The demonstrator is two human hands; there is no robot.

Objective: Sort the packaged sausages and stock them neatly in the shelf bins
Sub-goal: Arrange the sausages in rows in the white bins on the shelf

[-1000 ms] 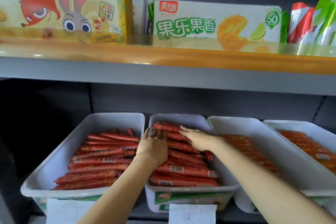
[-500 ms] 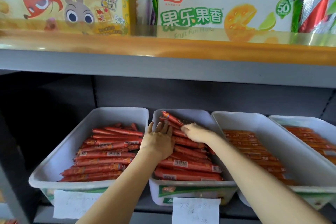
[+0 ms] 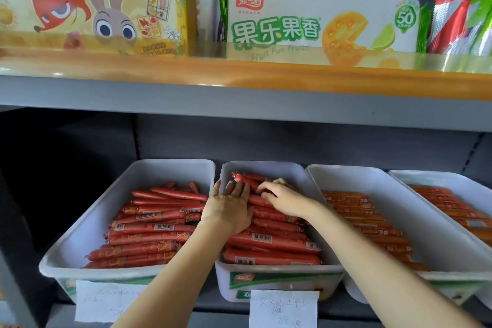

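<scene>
Several white bins stand side by side on the lower shelf. The middle bin [image 3: 266, 166] holds red packaged sausages [image 3: 271, 243] stacked crosswise. My left hand [image 3: 230, 208] lies flat on the stack near the bin's left wall, fingers spread. My right hand [image 3: 283, 198] rests on the sausages at the back of the same bin, fingers curled over one or two of them. The left bin [image 3: 87, 224] holds a loose pile of red sausages [image 3: 154, 224]. The two bins on the right [image 3: 436, 237] hold orange packaged sausages [image 3: 372, 226].
A grey shelf board with an orange front strip [image 3: 239, 80] hangs just above the bins. Snack boxes [image 3: 314, 21] stand on it. Handwritten paper price labels [image 3: 283, 309] hang on the fronts of the left and middle bins.
Both hands stayed on the middle bin's stack. The sausage that my right hand had tilted up at the back half a second ago lies lower and flatter now.
</scene>
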